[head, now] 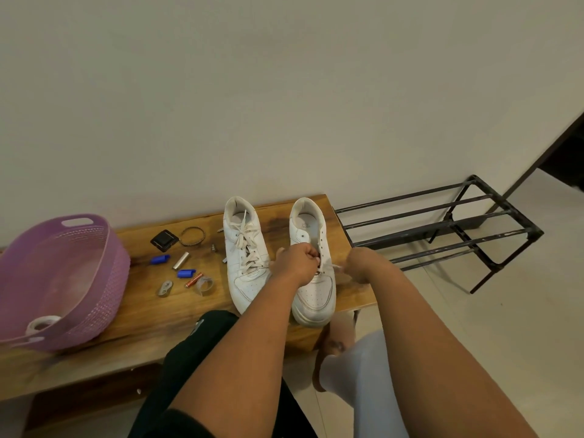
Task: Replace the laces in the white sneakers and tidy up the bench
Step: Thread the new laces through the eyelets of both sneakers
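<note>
Right sneaker on counter, toe toward me. My left hand pinches lace at low eyelets; right hand grips other end. Lace limp, light: hold near tip.

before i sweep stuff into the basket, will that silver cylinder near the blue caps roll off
Likely yes: the silver cylinder looks round, smooth and lies on its side on the flat bench, so a nudge may roll it. It seems small and probably light.

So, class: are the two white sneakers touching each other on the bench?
Cannot tell. In the head view the left forearm covers where the laced sneaker and unlaced sneaker come closest.
</note>
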